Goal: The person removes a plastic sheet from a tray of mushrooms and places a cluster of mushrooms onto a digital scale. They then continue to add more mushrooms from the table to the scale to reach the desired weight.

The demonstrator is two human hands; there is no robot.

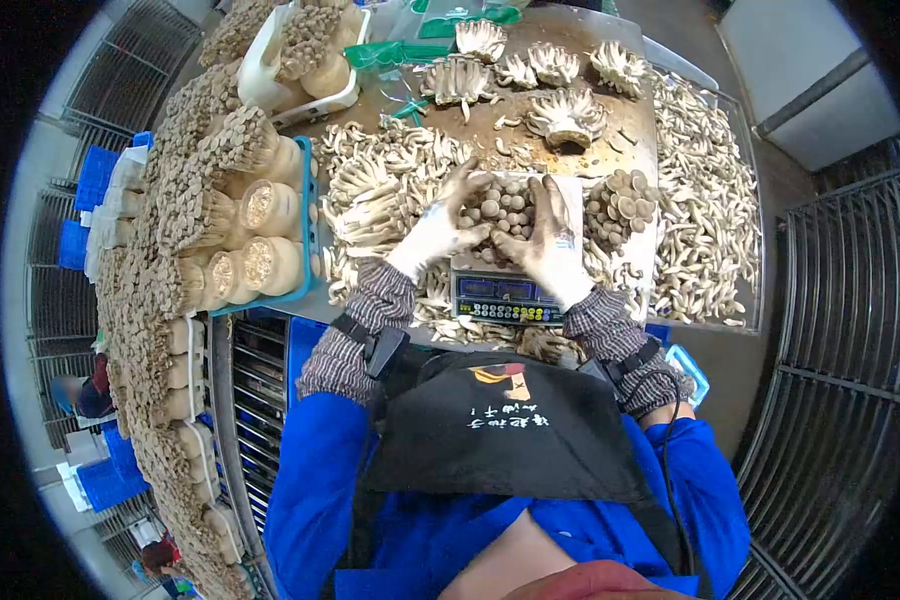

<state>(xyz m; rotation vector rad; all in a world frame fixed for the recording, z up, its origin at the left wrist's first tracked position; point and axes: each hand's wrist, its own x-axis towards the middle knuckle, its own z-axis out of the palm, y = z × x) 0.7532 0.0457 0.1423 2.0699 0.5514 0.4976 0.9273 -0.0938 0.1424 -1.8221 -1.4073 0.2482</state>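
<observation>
A cluster of round-capped mushrooms (503, 207) sits on the weighing plate of a digital scale (510, 297). My left hand (453, 222), in a soiled white glove, curves around the cluster's left side. From the right, my right hand (547, 232), gloved likewise, presses against it with the fingers pointing away from me. The cluster's underside is hidden. Just right of the scale stands another mushroom cluster (620, 210) with caps facing up. Left of my left hand lie long-stemmed mushrooms (362, 195).
Loose mushrooms (705, 200) heap up on the right. Several trimmed clumps (567, 118) lie at the back beside green-edged plastic bags (395, 53). On the left, mushroom bottles (272, 208) fill a blue crate (310, 225). Metal racks (850, 290) stand right; people work far left.
</observation>
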